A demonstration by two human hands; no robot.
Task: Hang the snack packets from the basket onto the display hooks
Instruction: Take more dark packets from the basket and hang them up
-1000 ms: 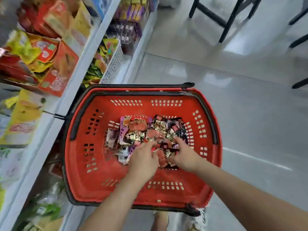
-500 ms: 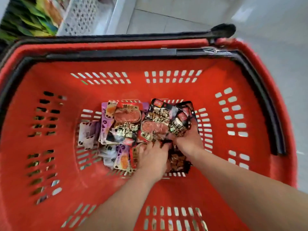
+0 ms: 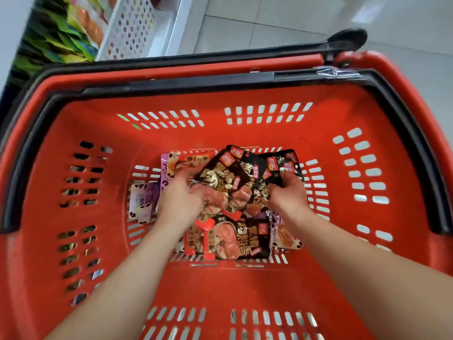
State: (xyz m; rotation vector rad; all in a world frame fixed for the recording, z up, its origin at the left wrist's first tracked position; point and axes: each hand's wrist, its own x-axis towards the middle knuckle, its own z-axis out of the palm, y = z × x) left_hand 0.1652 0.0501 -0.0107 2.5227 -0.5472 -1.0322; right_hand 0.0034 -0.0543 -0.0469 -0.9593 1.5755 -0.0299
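Note:
A red plastic basket (image 3: 245, 285) with black handles fills the view. On its floor lies a heap of snack packets: black ones with gold print (image 3: 242, 239), and purple and white ones (image 3: 143, 200) at the left. My left hand (image 3: 180, 200) and my right hand (image 3: 289, 195) are both down in the heap. Between them they grip a fanned bunch of black snack packets (image 3: 235, 175), lifted a little off the pile. The display hooks are out of view.
A white shelf unit (image 3: 132, 25) with green and orange packets (image 3: 71, 33) stands beyond the basket at the top left. Pale tiled floor (image 3: 282, 18) lies behind the basket's far rim.
The view has closed in on the basket. Both hands went from reaching into the heap to gathering a bunch of black packets and raising it toward the far side.

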